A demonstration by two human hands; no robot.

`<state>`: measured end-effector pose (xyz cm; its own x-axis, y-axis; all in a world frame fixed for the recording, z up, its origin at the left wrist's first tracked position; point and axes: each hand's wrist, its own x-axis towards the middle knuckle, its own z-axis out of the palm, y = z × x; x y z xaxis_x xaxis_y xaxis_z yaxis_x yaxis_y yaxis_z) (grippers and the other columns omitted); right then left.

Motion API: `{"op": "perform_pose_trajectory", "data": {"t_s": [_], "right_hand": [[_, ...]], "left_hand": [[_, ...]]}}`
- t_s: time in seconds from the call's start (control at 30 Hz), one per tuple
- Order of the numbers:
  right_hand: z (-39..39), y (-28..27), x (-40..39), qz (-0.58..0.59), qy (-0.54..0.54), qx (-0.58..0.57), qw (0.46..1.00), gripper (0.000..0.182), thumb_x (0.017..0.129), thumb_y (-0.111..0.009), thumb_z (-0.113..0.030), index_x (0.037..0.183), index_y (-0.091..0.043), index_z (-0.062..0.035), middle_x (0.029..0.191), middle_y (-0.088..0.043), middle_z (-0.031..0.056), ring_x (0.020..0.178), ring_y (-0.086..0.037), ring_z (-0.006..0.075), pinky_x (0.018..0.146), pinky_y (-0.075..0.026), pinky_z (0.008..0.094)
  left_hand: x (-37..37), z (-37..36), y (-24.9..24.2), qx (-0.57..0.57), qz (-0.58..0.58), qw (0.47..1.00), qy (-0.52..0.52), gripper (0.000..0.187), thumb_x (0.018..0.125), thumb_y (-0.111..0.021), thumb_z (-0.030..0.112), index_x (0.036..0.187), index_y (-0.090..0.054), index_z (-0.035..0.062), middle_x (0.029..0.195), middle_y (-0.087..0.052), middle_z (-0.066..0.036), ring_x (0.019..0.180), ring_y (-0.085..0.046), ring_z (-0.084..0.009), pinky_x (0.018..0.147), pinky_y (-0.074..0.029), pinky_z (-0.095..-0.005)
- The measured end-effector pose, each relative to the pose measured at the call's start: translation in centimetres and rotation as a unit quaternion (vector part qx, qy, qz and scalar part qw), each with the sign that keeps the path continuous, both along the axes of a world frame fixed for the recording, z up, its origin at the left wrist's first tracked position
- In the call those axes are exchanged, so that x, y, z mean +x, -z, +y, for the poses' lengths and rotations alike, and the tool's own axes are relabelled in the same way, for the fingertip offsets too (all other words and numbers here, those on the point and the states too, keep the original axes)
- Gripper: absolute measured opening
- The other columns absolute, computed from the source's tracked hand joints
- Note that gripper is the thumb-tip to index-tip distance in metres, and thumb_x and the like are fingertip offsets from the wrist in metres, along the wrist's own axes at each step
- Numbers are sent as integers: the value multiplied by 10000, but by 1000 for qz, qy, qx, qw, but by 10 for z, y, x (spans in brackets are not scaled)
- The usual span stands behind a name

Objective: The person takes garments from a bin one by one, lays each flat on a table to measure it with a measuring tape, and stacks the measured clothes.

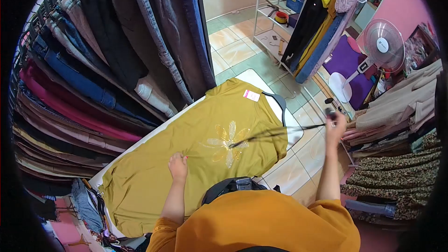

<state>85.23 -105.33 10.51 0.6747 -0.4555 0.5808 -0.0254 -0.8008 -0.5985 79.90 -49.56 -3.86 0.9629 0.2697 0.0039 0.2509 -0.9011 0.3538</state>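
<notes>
An olive-yellow top (154, 177) lies spread over a white table (252, 77), with a flower of shiny stones (228, 142) on its front. A white and pink tag (251, 95) sits near the neckline, and a dark hanger (280, 105) shows at the neck opening. My left hand (178, 165) rests on the top's near side, fingers curled against the cloth. Raised past the table's right edge, my right hand (335, 123) is closed round a small dark piece (330, 112). From it a black cord (280, 131) stretches left across the flower; I cannot tell its kind.
Trousers and jeans (107, 65) hang in a dense row at the left. A white shelf (270, 14) with small items stands at the back, beside hanging clothes (322, 18). A fan (382, 44) and more hanging garments (396, 98) are at the right.
</notes>
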Motion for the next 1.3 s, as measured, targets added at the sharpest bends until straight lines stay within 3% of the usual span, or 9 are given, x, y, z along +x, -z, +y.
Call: {"op": "perform_pose_trajectory", "data": {"t_s": [0.13,0.27,0.37,0.6,0.67,0.87,1.03,1.13,1.3], "right_hand": [[-38,-10,1,-56,143,18,988,232,771,-650,-74,967,-543,-10,839,-552,71,747,-539,185,673,-444,299],[-16,44,23,48,14,161,986,329,772,-669,-110,1048,-513,-23,893,-607,103,819,-594,205,748,-471,309],[18,124,52,188,-114,317,923,377,761,-676,-36,1088,-489,-45,868,-599,106,655,-589,151,519,-484,263],[84,158,125,263,-147,199,933,448,720,-708,-80,1130,-532,-42,918,-607,140,823,-610,269,712,-501,366],[107,133,128,173,-64,-126,975,442,711,-722,-130,1108,-549,-39,958,-591,146,909,-569,326,816,-458,410],[204,125,60,434,-281,26,856,488,664,-742,-358,954,-571,-6,800,-641,202,776,-631,359,718,-495,410],[240,157,41,371,-301,19,878,304,741,-643,-151,962,-515,14,797,-624,214,785,-616,384,711,-483,433],[248,142,46,303,-336,203,868,190,783,-587,-90,947,-522,-20,735,-593,168,663,-576,314,633,-447,380],[269,64,24,225,-484,98,840,176,860,-580,-118,987,-490,-37,738,-586,177,667,-578,332,620,-446,369]], "left_hand": [[3,12,2,-30,38,999,-19,120,829,-592,128,864,-565,16,911,-590,-178,898,-553,-366,789,-437,-440],[-24,49,2,-71,22,991,-107,115,855,-537,104,853,-531,-10,912,-576,-229,882,-554,-409,768,-442,-466],[-52,85,15,-48,48,986,-154,140,869,-513,108,908,-505,-26,909,-572,-246,863,-558,-419,761,-442,-477],[-118,97,8,-23,65,960,-272,149,878,-491,96,930,-469,-42,907,-573,-260,831,-561,-436,730,-448,-483],[-135,94,5,-21,65,957,-281,158,872,-504,100,912,-466,-48,887,-576,-261,828,-564,-435,724,-450,-482],[-164,76,2,-27,49,955,-293,169,858,-528,110,886,-475,-48,838,-584,-262,829,-566,-439,731,-450,-488],[-194,70,16,-50,51,953,-293,189,846,-551,144,879,-485,-29,826,-601,-243,805,-585,-425,722,-463,-490],[-218,56,8,-45,42,957,-282,193,838,-555,168,868,-496,-13,785,-611,-216,770,-598,-399,691,-475,-480],[-283,17,0,-51,45,958,-279,205,808,-565,197,778,-516,0,738,-597,-222,733,-595,-403,668,-474,-476]]}}
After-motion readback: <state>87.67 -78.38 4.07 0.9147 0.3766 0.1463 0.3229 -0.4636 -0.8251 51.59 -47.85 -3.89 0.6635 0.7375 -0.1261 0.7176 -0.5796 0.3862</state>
